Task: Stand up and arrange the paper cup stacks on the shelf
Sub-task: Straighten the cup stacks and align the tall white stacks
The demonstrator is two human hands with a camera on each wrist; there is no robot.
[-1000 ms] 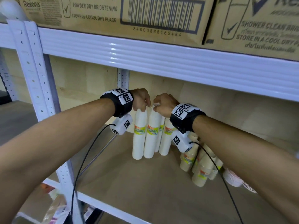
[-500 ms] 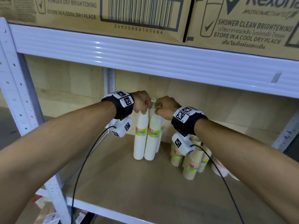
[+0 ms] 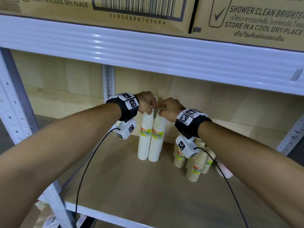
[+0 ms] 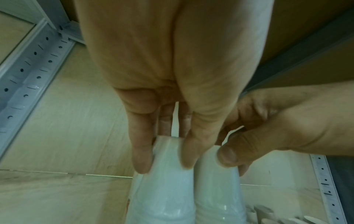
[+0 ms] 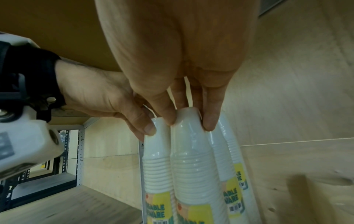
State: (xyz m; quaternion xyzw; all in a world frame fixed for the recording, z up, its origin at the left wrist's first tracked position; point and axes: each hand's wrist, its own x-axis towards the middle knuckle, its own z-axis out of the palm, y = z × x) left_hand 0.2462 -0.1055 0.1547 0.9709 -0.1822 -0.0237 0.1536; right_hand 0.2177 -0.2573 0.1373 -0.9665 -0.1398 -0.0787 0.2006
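Observation:
Two tall white paper cup stacks in clear wrap stand upright side by side on the wooden shelf board (image 3: 131, 186). My left hand (image 3: 150, 111) pinches the top of the left stack (image 3: 144, 139), thumb and fingers around its cap (image 4: 166, 151). My right hand (image 3: 162, 112) pinches the top of the right stack (image 3: 157, 140), also seen as the right stack (image 5: 191, 159) under my right hand (image 5: 189, 121). Two more white stacks (image 5: 224, 151) lean just behind them. Several shorter brown cup stacks (image 3: 195, 167) stand to the right, partly hidden by my wrist camera.
The white upper shelf beam (image 3: 148, 51) runs low above my hands, with cardboard boxes (image 3: 115, 10) on it. A rear upright post (image 3: 108, 83) stands just left of the stacks. A white pile of plates (image 3: 225, 171) lies far right. A front post (image 3: 14, 112) is at the left.
Both hands kept their hold on the stack tops. The two front stacks came closer together and more upright, hiding those behind in the head view, which shifted to the right.

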